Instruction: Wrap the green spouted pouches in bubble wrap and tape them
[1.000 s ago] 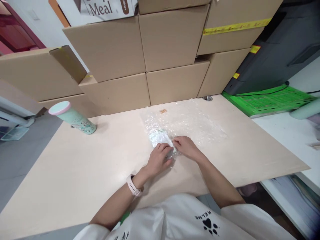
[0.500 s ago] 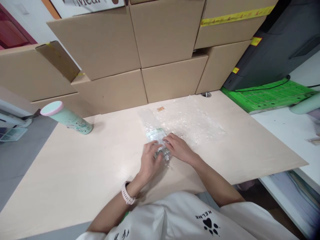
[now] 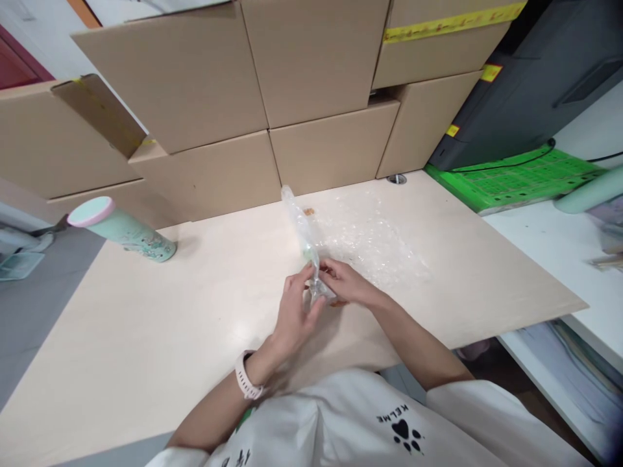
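Observation:
Both my hands meet over the middle of a pale wooden table (image 3: 146, 337). My left hand (image 3: 292, 314), with a white watch on the wrist, and my right hand (image 3: 343, 285) pinch the lower end of a strip of clear bubble wrap (image 3: 302, 227). The strip stands up on edge, rising away from me, with something green showing inside it. A larger sheet of bubble wrap (image 3: 374, 240) lies flat on the table just behind my right hand. A small orange item (image 3: 308, 211) lies near the strip's far end.
Stacked cardboard boxes (image 3: 311, 97) wall off the far edge of the table. A mint tumbler with a pink lid (image 3: 121, 230) lies on its side at the left. At the right are a green mat (image 3: 516, 178) and a dark machine (image 3: 535, 84).
The bubble wrap strip lay flat under my fingers; now both hands have lifted it so that it stands on edge. The camera has tilted down slightly.

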Motion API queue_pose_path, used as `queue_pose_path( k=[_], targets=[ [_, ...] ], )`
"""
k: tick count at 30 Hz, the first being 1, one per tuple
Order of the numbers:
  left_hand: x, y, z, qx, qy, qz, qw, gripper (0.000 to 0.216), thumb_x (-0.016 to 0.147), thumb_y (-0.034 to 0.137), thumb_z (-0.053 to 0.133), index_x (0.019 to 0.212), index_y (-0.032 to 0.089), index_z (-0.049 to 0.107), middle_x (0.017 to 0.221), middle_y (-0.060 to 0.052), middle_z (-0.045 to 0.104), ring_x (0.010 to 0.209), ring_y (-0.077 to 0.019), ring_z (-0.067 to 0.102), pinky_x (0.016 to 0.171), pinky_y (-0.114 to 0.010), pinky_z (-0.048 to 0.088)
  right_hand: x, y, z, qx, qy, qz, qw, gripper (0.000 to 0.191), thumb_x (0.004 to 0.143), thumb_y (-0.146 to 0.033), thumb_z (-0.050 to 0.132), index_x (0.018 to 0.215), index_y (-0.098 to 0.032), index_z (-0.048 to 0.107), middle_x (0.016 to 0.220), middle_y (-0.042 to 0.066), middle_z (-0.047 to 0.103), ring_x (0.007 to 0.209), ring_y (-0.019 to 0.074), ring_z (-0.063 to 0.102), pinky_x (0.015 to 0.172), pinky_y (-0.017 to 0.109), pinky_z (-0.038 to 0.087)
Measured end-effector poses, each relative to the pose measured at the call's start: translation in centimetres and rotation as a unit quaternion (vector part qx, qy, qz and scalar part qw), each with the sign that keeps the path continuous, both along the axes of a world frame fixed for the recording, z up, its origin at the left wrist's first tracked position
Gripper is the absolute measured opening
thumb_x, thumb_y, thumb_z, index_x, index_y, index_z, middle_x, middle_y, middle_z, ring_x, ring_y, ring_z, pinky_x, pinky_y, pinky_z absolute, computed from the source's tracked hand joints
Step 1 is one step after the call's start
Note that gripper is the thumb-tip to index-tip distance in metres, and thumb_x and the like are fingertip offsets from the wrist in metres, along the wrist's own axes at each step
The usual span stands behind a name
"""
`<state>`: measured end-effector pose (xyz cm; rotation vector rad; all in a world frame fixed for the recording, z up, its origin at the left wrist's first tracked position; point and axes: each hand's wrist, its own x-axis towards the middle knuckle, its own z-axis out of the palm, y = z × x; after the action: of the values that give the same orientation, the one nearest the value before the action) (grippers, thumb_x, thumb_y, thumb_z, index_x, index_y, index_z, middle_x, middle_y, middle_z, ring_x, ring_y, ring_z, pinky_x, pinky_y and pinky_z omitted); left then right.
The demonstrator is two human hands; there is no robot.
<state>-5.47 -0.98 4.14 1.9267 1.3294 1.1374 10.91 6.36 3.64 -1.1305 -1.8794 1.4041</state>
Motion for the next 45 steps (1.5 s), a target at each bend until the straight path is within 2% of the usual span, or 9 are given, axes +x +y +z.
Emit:
queue_pose_path(
  k=[6, 13, 16, 20, 24, 27, 32, 37, 45],
  targets=[
    [2.8, 2.4, -2.6, 0.087, 0.215, -0.087, 0.969, 0.061, 0.093, 0.023, 0.052, 0.150, 0.018, 0.030, 0.150, -0.017, 0.044, 0.123, -0.0314, 0.049, 0.099, -0.050, 0.044, 4.2, 2.2, 0.6, 0.062, -0.144, 0.010, 0.988, 0.020, 0.082, -0.022, 0.049, 0.072, -0.017, 0.065, 0.066, -0.001, 0.061, 0.063, 0.0142, 0.054, 0.056, 0.024, 0.035],
    [5.6, 2.7, -3.4, 0.053, 0.315, -0.105, 0.942, 0.048, 0.088, 0.015, 0.053, 0.136, 0.013, 0.049, 0.146, -0.019, 0.048, 0.122, -0.0361, 0.051, 0.095, -0.054, 0.044, 6.2, 2.5, 2.0, 0.105, -0.252, -0.167, 0.947, 0.021, 0.087, -0.023, 0.050, 0.086, -0.020, 0.071, 0.082, 0.003, 0.072, 0.072, 0.0168, 0.061, 0.064, 0.026, 0.039],
    [4.4, 2.3, -2.5, 0.031, 0.222, -0.123, 0.967, 0.038, 0.087, 0.019, 0.058, 0.125, 0.018, 0.058, 0.142, -0.015, 0.054, 0.123, -0.0333, 0.051, 0.099, -0.052, 0.043, 5.6, 2.2, 2.1, 0.102, -0.190, -0.092, 0.972, 0.021, 0.088, -0.026, 0.051, 0.082, -0.019, 0.069, 0.079, 0.001, 0.071, 0.073, 0.0162, 0.062, 0.066, 0.025, 0.040],
    [2.0, 2.3, -2.1, -0.048, 0.019, 0.041, 0.998, 0.042, 0.086, 0.021, 0.059, 0.128, 0.021, 0.052, 0.137, -0.013, 0.054, 0.129, -0.0287, 0.047, 0.107, -0.051, 0.037, 4.4, 1.6, 1.9, 0.125, -0.248, -0.065, 0.958, 0.018, 0.090, -0.027, 0.049, 0.082, -0.019, 0.063, 0.079, 0.002, 0.067, 0.073, 0.0168, 0.058, 0.064, 0.027, 0.038],
    [0.7, 2.6, -2.0, -0.229, -0.212, 0.084, 0.946, 0.056, 0.081, 0.024, 0.065, 0.133, 0.022, 0.043, 0.124, -0.012, 0.059, 0.107, -0.0218, 0.060, 0.094, -0.042, 0.048, 3.5, 1.5, 1.3, 0.124, -0.232, -0.047, 0.964, 0.015, 0.091, -0.031, 0.050, 0.093, -0.019, 0.058, 0.084, 0.003, 0.064, 0.076, 0.0167, 0.058, 0.066, 0.027, 0.040],
    [0.5, 1.9, -0.8, -0.217, -0.262, 0.109, 0.934, 0.062, 0.079, 0.028, 0.070, 0.134, 0.026, 0.042, 0.128, -0.010, 0.056, 0.105, -0.0191, 0.059, 0.090, -0.036, 0.049, 2.6, 1.2, 1.0, 0.101, -0.177, -0.028, 0.978, 0.017, 0.091, -0.034, 0.051, 0.097, -0.019, 0.055, 0.083, 0.002, 0.063, 0.074, 0.0165, 0.058, 0.067, 0.027, 0.042],
    [1.3, 0.1, 0.8, -0.072, -0.127, 0.054, 0.988, 0.055, 0.086, 0.028, 0.065, 0.137, 0.028, 0.044, 0.136, -0.010, 0.052, 0.110, -0.0218, 0.056, 0.090, -0.037, 0.049, 0.9, 0.4, 0.7, 0.024, -0.058, 0.035, 0.997, 0.015, 0.086, -0.021, 0.048, 0.096, -0.018, 0.058, 0.083, 0.002, 0.067, 0.075, 0.0173, 0.061, 0.066, 0.027, 0.043],
    [2.4, 0.3, -1.5, 0.030, 0.099, -0.040, 0.994, 0.041, 0.092, 0.021, 0.054, 0.133, 0.023, 0.050, 0.145, -0.013, 0.049, 0.116, -0.0274, 0.051, 0.097, -0.049, 0.047, 1.6, 0.9, 0.2, 0.030, -0.153, 0.073, 0.985, 0.017, 0.065, -0.004, 0.046, 0.063, -0.018, 0.056, 0.064, -0.001, 0.061, 0.065, 0.0158, 0.057, 0.054, 0.024, 0.034],
    [4.5, 1.5, -3.8, 0.058, 0.270, -0.062, 0.959, 0.035, 0.089, 0.009, 0.049, 0.125, 0.010, 0.053, 0.139, -0.024, 0.050, 0.113, -0.0318, 0.053, 0.095, -0.054, 0.048, 5.7, 2.2, 2.1, 0.089, -0.363, -0.182, 0.910, 0.025, 0.088, -0.039, 0.051, 0.080, -0.022, 0.067, 0.085, 0.005, 0.071, 0.076, 0.0196, 0.060, 0.065, 0.029, 0.034]
  ],
)
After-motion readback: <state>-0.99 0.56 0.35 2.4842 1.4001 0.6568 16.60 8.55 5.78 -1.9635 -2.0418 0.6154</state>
